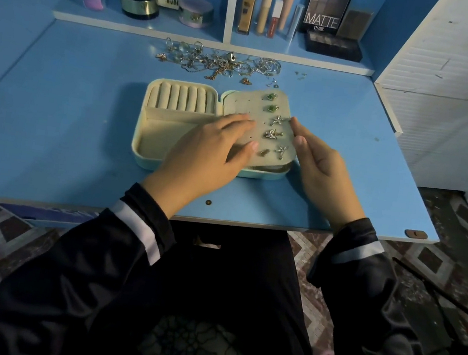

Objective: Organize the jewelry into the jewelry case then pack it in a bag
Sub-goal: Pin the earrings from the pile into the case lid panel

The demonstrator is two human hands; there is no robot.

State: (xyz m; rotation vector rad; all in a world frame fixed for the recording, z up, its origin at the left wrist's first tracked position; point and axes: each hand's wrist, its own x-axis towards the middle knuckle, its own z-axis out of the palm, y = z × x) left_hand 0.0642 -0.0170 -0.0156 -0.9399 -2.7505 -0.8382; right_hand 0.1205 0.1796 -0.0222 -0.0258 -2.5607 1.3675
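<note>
— Dark sleeves (134,232) with pale cuffs, closest to us, and both hands out over the jewelry case (144,161). What's the step, do you reckon?

— Seating earrings, I'd say. That case lies open in the middle of the desk (69,124), with the earring panel (243,103) folded across its right half. Her left hand (209,150) lies flat on the panel, fingers straight, holding nothing. The right hand (321,168) has straight fingers set against the panel's right edge; nothing pinched that I can see.

— The right column looks filled: green earrings (271,96) at the top, star earrings (277,120) below.

— Yes, and the holes to their left are bare. To do it well, I'd press the panel down with the left so it can't flex, then feed each post straight through, pairs side by side.

— And the pile of jewelry (222,61)?

— Tangled at the back of the desk, well apart from the case. Chains want teasing loose one at a time, not pulling. Rings belong on the ring rolls (182,98), which hold none now.

— The bag?

— Can't pick one out for certain.
</note>
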